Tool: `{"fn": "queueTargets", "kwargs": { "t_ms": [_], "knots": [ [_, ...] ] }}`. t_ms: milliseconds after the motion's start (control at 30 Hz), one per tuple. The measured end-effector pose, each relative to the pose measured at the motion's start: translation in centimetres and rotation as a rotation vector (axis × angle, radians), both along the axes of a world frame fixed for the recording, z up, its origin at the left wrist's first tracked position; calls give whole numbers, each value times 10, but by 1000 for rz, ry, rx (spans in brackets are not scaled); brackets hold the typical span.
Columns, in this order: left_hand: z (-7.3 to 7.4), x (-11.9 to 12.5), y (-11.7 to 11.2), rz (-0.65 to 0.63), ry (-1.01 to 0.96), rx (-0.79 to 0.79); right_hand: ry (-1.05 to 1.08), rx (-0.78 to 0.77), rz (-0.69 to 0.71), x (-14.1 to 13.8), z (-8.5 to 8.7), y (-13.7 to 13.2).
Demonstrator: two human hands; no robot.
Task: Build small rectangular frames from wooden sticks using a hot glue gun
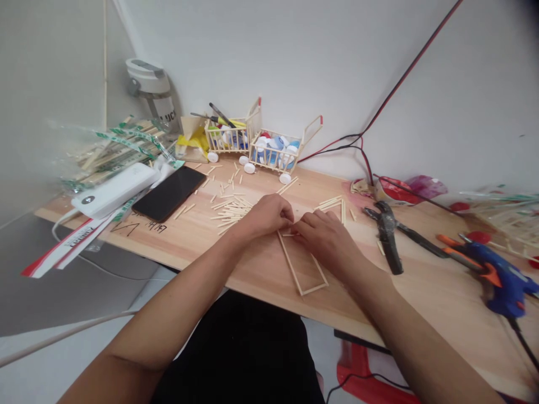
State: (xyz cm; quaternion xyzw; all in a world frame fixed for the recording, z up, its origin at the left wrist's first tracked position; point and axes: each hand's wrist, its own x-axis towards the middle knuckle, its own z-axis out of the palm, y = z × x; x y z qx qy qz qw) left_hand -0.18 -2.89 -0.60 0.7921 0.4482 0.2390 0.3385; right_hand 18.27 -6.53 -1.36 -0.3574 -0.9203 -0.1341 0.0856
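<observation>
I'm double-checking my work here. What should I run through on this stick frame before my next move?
1. Stick frame flat on the wooden desk: ok, its near end lies on bare wood.
2. Short stick at the frame's far end, beneath the left hand and right hand: cannot tell whether it is joined; fingers cover it.
3. Frame's far corners: cannot tell, the hands hide them.
4. Loose sticks within reach: ok, piled beside the left hand.
5. Blue hot glue gun ready: cannot tell whether it is hot.
6. Pliers clear of the frame: ok, lying apart from it.
</observation>
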Motion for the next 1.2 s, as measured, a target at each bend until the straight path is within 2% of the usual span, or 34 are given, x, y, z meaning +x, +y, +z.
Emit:
{"fn": "queueTargets", "kwargs": {
  "t_ms": [500, 633, 767, 833, 1000, 1200],
  "knots": [
    [1, -2, -2, -14, -5, -4, 47, -14, -12, -8, -3, 1],
    [2, -2, -1, -10, 19, 4, 141, -49, -24, -1, 6, 1],
    [5, -2, -1, -16, 34, 6, 373, -24, -81, 19, 20, 3],
    [5, -2, -1, -16, 35, 6, 403, -20, -100, 28, 24, 3],
    [2, -2, 1, -15, 26, 0, 328, -96, -77, 32, 25, -1],
    [3, -2, 1, -20, 9, -20, 281, -190, -167, 30, 20, 0]
  ]
}}
